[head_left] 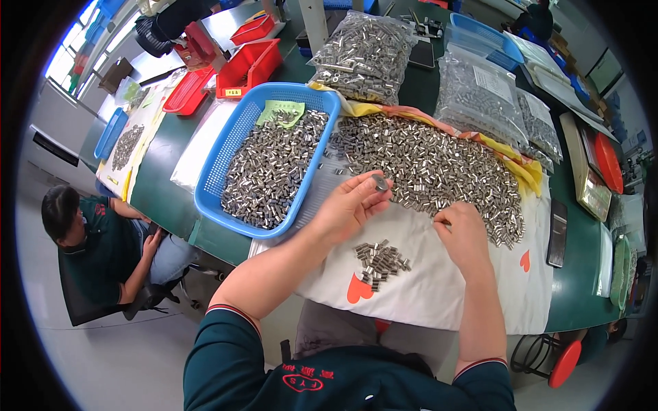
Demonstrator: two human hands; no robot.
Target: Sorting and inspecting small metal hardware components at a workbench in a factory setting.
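Some bare cloth edging the pile separates left grip, pinching rounded metal, from right grip (pressed together, contents unclear).

White cloth on green table

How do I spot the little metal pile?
On the green table, a white cloth lies beside the big blue basket. Near its front edge, by a red heart, sits the small pile of metal cylinders, apart from the huge heap behind.
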